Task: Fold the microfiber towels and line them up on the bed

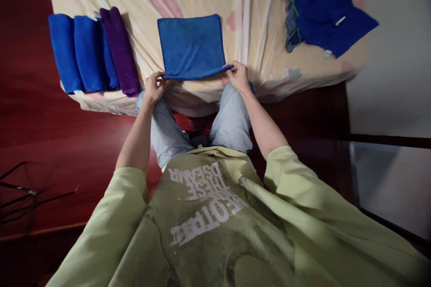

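Observation:
A blue towel (192,45) lies spread as a rectangle on the bed, straight ahead of me. Its near edge is turned up into a narrow roll. My left hand (155,87) pinches the left end of that edge between thumb and fingers. At the right end, my right hand (238,75) grips the same edge in a like pinch. To the left lie several rolled blue towels (89,54) side by side, with a rolled purple towel (120,51) at their right end.
The bed carries a cream patterned sheet (205,2) with wrinkles. A loose heap of dark blue towels (323,4) lies at its right side. My knees touch the bed's near edge. A thin black metal frame (32,193) stands on the red floor (84,143) at lower left.

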Available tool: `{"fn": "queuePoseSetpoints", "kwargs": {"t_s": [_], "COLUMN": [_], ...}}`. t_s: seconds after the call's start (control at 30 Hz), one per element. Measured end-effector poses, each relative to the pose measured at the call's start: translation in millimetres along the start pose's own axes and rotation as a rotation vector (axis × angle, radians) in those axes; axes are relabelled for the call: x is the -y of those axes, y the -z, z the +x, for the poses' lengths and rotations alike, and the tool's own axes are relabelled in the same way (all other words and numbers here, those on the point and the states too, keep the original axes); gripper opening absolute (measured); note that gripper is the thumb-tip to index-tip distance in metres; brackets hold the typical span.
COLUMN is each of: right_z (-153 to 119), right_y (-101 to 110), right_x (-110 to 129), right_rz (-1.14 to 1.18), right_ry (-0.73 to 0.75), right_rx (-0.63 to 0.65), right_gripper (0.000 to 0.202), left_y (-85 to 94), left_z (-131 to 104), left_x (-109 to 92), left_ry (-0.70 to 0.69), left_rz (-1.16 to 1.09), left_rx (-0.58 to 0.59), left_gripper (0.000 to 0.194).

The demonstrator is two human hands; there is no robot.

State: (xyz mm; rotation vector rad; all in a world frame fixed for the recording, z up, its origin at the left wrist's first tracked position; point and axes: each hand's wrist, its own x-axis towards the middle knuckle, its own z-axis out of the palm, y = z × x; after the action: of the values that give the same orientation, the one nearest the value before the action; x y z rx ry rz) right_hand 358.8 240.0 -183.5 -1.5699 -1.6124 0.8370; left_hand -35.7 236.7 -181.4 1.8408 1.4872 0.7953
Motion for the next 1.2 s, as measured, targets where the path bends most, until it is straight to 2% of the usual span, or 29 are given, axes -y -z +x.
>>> {"fn": "queuePoseSetpoints", "kwargs": {"t_s": [0.17,0.43,0.67,0.83,1.2], "right_z": [-0.2,-1.9,0.4,2.5,1.8], "right_y": [0.5,3.8,0.4,-4.6,-7.4], "right_x": [5.0,19.4,6.8,-2.0,-0.6], "right_rz": [0.096,-0.174,-0.165,-0.212,-0.271], "right_ry": [0.019,-0.052,-0.065,-0.074,-0.076], "right_rx": [0.015,0.09,0.082,0.09,0.076], "right_gripper": [0.035,0.048,0.055,0.058,0.055], "left_y": [1.2,-2.1,-1.3,-6.3,-7.7], "left_z": [2.5,4.2,5.2,7.3,7.8], "left_x": [-0.9,8.9,1.3,5.2,7.8], "left_ry": [0.019,0.124,0.141,0.147,0.181], "left_rz": [-0.041,0.073,0.13,0.133,0.129], "left_rx": [0.023,0.017,-0.034,-0.025,-0.005], "left_gripper": [0.042,0.046,0.051,0.049,0.04]}}
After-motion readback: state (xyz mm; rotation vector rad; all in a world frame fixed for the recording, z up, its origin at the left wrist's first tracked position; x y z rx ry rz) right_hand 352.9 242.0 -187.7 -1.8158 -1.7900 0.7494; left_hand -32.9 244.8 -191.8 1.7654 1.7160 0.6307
